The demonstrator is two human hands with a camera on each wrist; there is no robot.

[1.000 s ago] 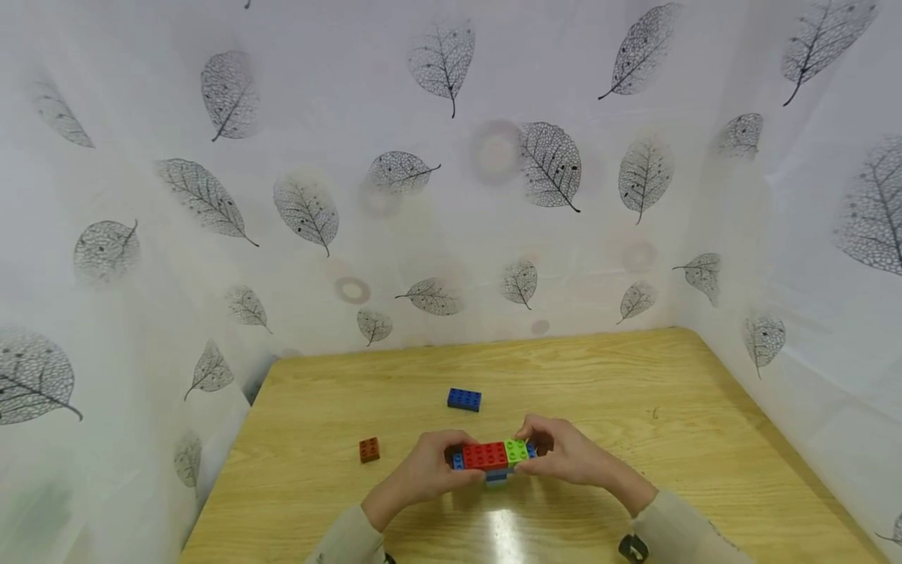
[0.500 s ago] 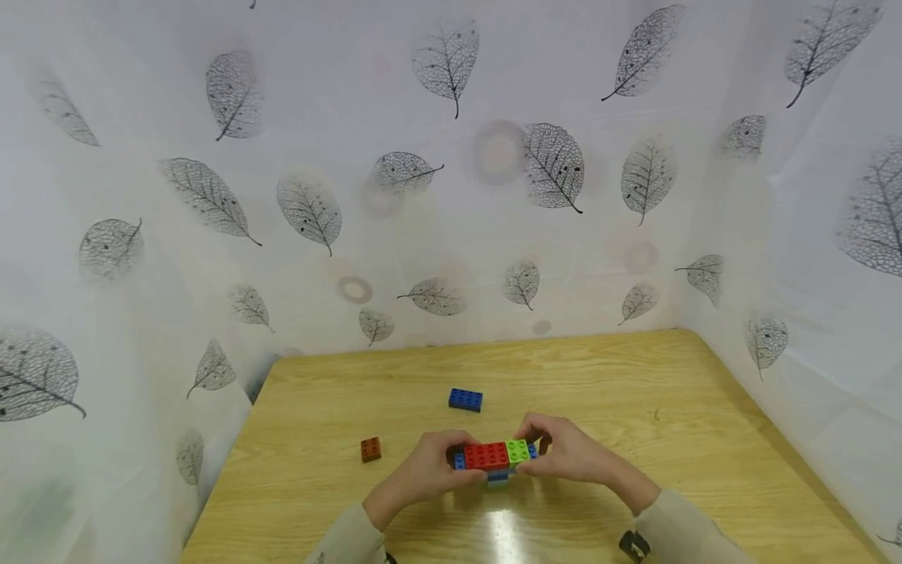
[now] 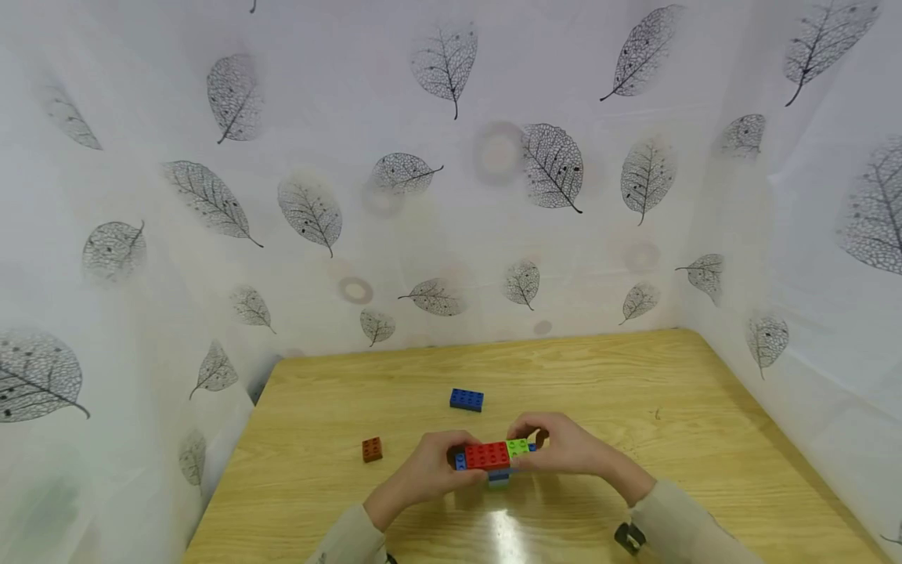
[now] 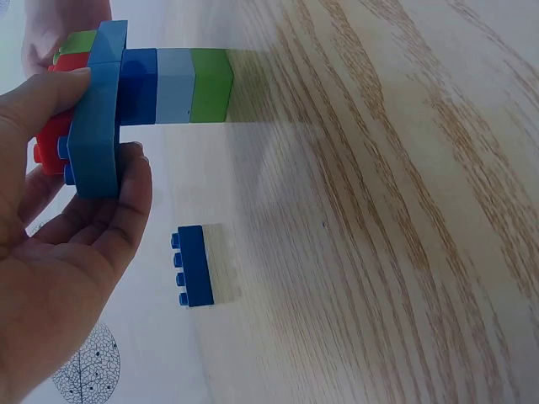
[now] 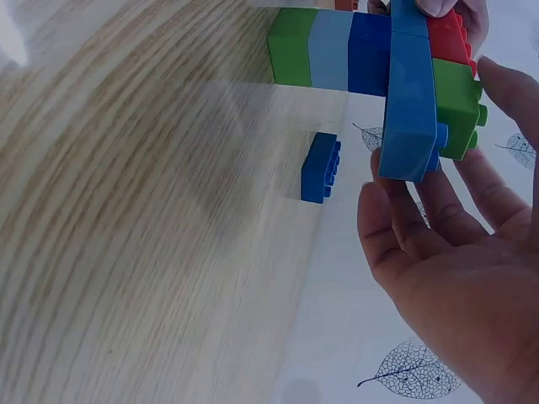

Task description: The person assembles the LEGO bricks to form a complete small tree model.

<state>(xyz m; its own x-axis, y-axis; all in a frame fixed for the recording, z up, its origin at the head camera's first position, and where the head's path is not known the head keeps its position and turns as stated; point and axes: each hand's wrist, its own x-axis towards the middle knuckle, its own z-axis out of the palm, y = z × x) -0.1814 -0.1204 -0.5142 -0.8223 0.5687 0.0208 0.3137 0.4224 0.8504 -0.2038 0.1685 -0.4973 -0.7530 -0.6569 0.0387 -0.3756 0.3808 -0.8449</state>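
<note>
A T-shaped build of toy bricks stands upright on the table, between the two hands. Its column has a green brick (image 4: 212, 86) at the base, then a light blue brick (image 4: 175, 86) and a dark blue brick (image 5: 369, 55). Across the column lie medium-blue bricks (image 5: 411, 105), topped by a red brick (image 3: 486, 456) and a lime green brick (image 3: 517, 447). My left hand (image 3: 426, 468) grips the left end, thumb in front and fingers behind. My right hand (image 3: 564, 448) pinches the lime green brick between thumb and index finger, its other fingers loosely bent.
Behind the build, a loose blue brick (image 3: 467, 400) lies studs up on the wooden table (image 3: 599, 376). A small reddish-brown brick (image 3: 372, 450) is to the left of my left hand. White sheeting (image 3: 451, 235) with a leaf print encloses the back and sides.
My right hand has shifted slightly left, so its fingers cover more of the build's right end. The left hand keeps its grip, and the loose bricks stay where they were.
</note>
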